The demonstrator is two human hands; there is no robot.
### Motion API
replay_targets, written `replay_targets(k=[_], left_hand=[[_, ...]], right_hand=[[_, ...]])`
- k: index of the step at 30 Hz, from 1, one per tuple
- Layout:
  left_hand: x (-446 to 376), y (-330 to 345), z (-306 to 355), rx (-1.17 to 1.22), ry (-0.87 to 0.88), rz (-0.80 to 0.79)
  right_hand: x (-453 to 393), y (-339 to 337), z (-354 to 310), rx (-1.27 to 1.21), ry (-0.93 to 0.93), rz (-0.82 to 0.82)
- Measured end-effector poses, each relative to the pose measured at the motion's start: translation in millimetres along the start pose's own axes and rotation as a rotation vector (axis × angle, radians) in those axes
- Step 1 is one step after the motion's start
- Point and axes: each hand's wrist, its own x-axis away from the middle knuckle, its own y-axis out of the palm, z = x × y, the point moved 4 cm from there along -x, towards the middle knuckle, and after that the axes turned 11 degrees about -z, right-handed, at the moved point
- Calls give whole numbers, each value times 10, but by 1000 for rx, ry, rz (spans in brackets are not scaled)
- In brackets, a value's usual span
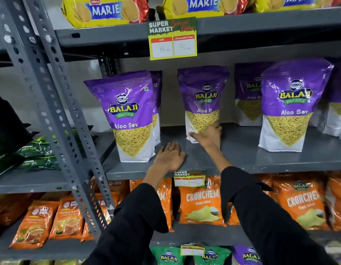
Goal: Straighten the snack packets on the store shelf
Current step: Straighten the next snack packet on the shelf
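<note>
Purple Balaji Aloo Sev packets stand on the grey middle shelf (242,155). My right hand (208,135) grips the bottom of the middle packet (203,92), which stands upright towards the back. My left hand (170,155) lies flat and open on the bare shelf, just right of the front left packet (130,115), which leans slightly to the left. Another packet (157,104) is half hidden behind that one. On the right stands a front packet (289,104) with a further packet (246,92) behind it.
A perforated grey upright (49,104) runs down the left. Yellow Marie biscuit packs (106,10) sit on the top shelf, above a price tag (172,38). Orange Crunchem bags (202,201) fill the shelf below, and green packets (34,152) lie on the left.
</note>
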Motion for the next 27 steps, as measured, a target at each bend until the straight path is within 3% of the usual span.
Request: replay_targets(k=[27], left_hand=[[10, 9, 0, -148, -11, -46]], right_hand=[[896, -320, 70, -21, -84, -19]])
